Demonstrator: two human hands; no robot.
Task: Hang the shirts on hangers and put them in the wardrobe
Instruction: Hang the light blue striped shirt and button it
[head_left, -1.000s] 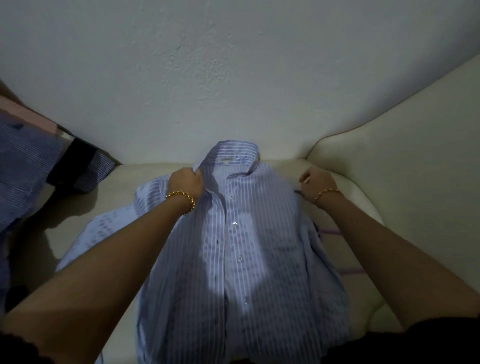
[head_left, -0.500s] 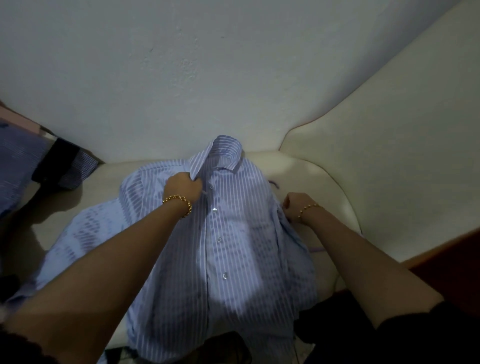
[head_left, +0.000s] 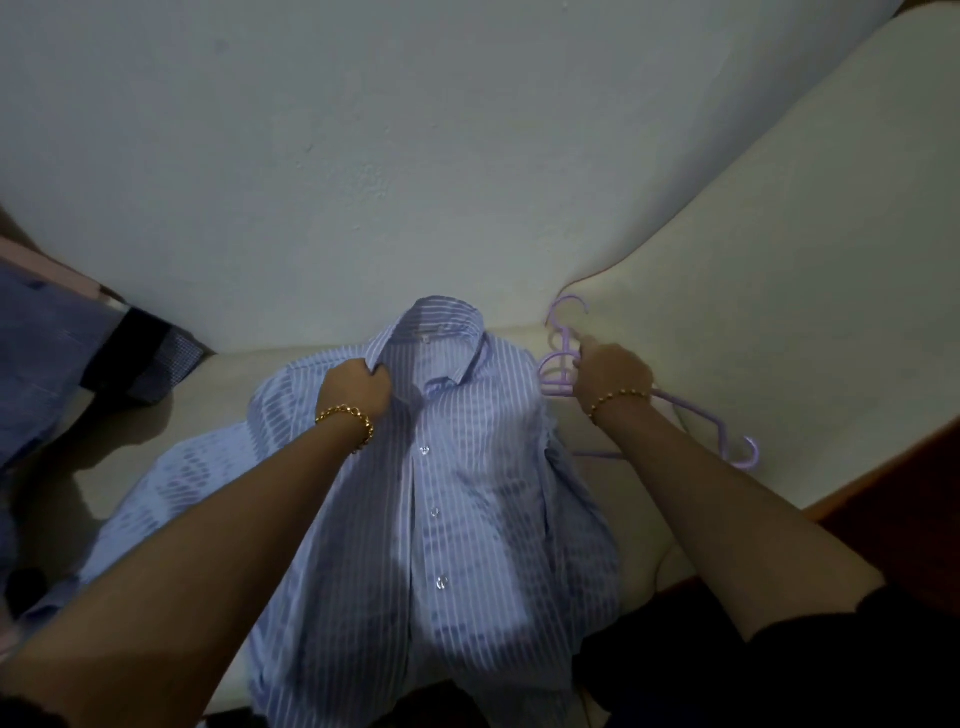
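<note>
Head view: left hand (head_left: 356, 387) clutches the shirt (head_left: 467, 493) below its collar; right hand (head_left: 613, 376), beside the shirt, seemingly grips the hanger (head_left: 557, 358).

In front of you, the cream cushioned seat (head_left: 228, 379) carries the blue striped shirt (head_left: 467, 493), spread front up. Lilac hangers (head_left: 755, 451) lie just right of it, and darker clothes (head_left: 140, 353) at its left edge.
</note>
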